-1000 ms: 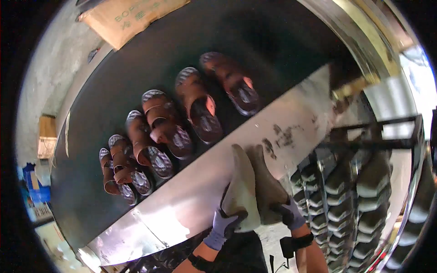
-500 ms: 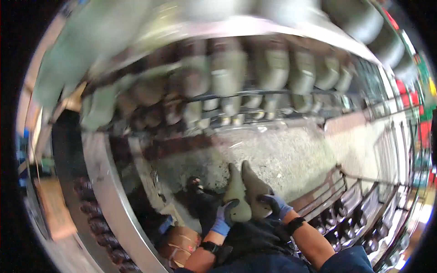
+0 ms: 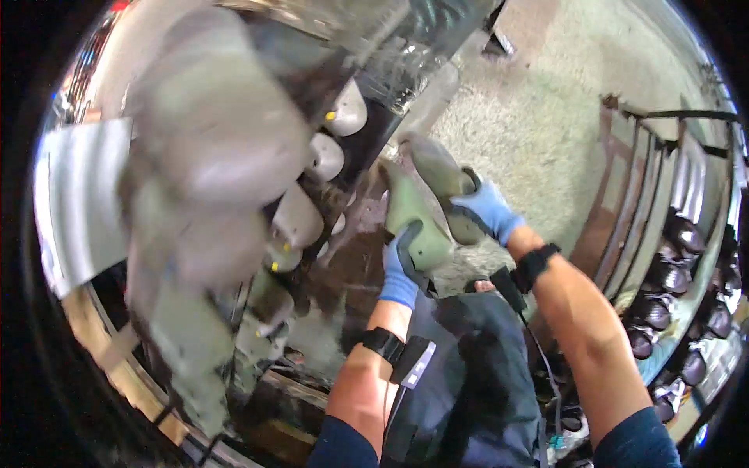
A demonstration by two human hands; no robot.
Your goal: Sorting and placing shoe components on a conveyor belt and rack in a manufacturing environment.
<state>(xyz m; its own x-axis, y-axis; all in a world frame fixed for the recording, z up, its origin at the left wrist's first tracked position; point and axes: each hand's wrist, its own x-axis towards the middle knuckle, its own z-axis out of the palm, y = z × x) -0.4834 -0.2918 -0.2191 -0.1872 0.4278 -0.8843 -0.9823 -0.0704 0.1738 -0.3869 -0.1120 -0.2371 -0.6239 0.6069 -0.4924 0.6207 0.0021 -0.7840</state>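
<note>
My left hand (image 3: 402,265), in a blue and dark work glove, is closed around the rounded end of a green shoe last (image 3: 416,230). A second, browner-green shoe last (image 3: 437,165) is gripped in my gloved right hand (image 3: 485,209), thumb on its near side. The two lasts are side by side, narrow ends pointing away from me. Dark bands circle both wrists, and a small grey box (image 3: 417,363) hangs by the left one. The palm sides of both hands are hidden.
More shoe lasts (image 3: 222,152), large and blurred, fill a rack close on the left; smaller ones (image 3: 349,109) sit on a lower level. At the right, a metal rack (image 3: 620,210) carries several dark shoes (image 3: 655,312). Rough concrete floor (image 3: 530,117) lies between.
My view has swung round: the rack of lasts, formerly across the top, now stands on the left. Both hands still grip the lasts and appear higher in the picture.
</note>
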